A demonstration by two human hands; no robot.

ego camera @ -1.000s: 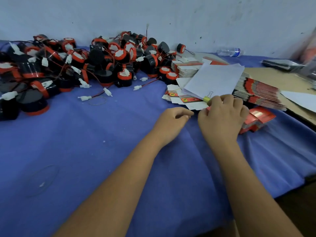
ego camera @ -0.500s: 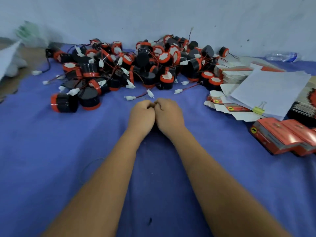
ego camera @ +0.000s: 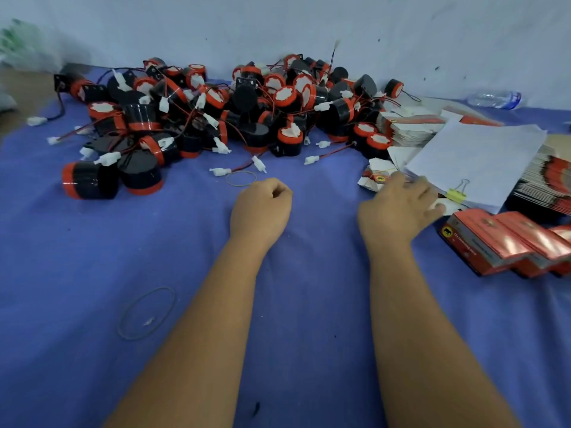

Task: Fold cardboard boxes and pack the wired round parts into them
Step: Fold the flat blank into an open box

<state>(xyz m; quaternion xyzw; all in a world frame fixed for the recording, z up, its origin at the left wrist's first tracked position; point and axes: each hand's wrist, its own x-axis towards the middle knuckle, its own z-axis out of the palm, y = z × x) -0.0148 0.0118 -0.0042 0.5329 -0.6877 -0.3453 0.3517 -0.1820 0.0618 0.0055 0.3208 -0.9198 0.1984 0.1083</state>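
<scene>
Blue cloth (ego camera: 92, 304) is covering the whole work surface, wall (ego camera: 278, 23) running along the back. Big pile of wired round parts (ego camera: 216, 109), black with red bands and white plugs on thin leads, is sitting at the back left to centre, a few spilling toward the near edge of the heap. Flat unfolded cardboard boxes (ego camera: 411, 128) are stacking up at right behind a white paper sheaf (ego camera: 475, 156) held by a yellow binder clip (ego camera: 456, 193); folded red boxes (ego camera: 506, 242) are lying in a row just in front of that, near right. Left hand (ego camera: 261, 211) is resting mid-cloth as a closed fist, nothing visible in it. Right hand (ego camera: 398, 208) is reaching onto the loose flat blanks beside the sheaf, fingers spread and blurred, touching them; cannot tell if it is gripping one. Rubber band (ego camera: 146, 313) is lying near left, a smaller one (ego camera: 241, 178) just ahead of the left fist. Clear bottle (ego camera: 494, 98) is lying at the far right by the wall
</scene>
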